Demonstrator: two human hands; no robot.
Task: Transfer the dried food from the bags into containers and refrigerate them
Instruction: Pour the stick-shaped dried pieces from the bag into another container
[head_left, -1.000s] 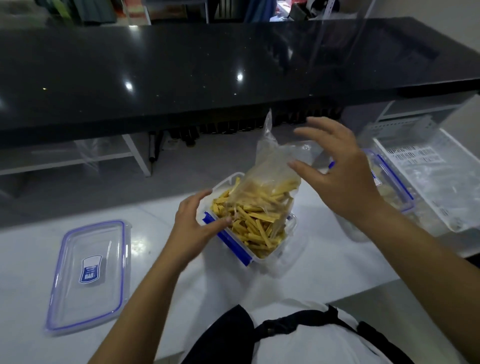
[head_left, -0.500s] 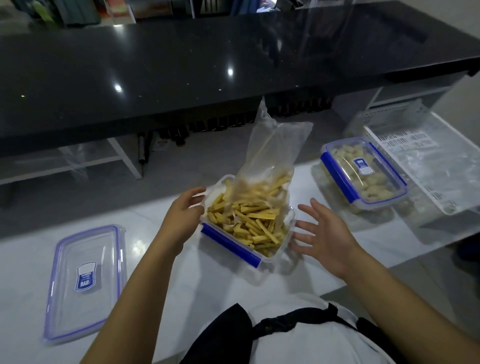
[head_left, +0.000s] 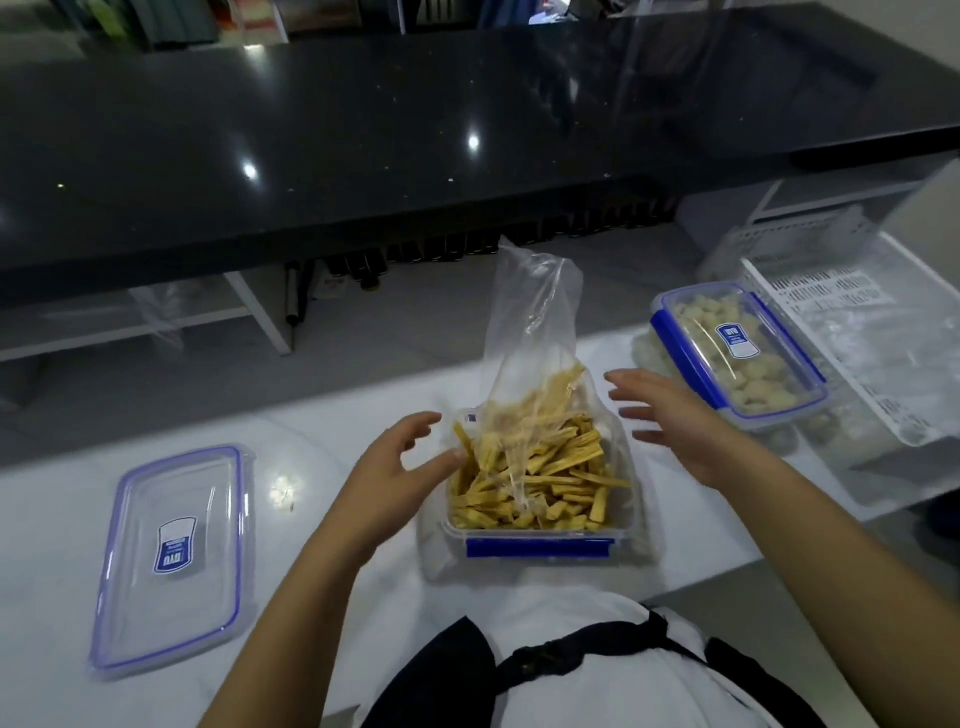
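A clear container with blue clips (head_left: 540, 546) sits on the white counter in front of me, full of yellow dried sticks (head_left: 540, 483). A clear plastic bag (head_left: 530, 332) stands upright in it, mouth up, with some sticks still inside. My left hand (head_left: 400, 467) is at the container's left edge, fingers spread, thumb touching the rim. My right hand (head_left: 675, 421) hovers open just right of the bag, not touching it. The container's loose lid (head_left: 171, 561) lies flat at the left. A second, lidded container (head_left: 737, 353) of pale pieces stands at the right.
A white slotted plastic basket (head_left: 857, 332) lies at the far right beside the lidded container. A black glossy countertop (head_left: 415, 130) runs across the back, above a lower shelf. The white counter's front edge (head_left: 727, 577) is close to my body.
The container has turned so its blue clip faces me. My right hand rose from beside the container's lower right to beside the bag. My left hand stayed at the left rim.
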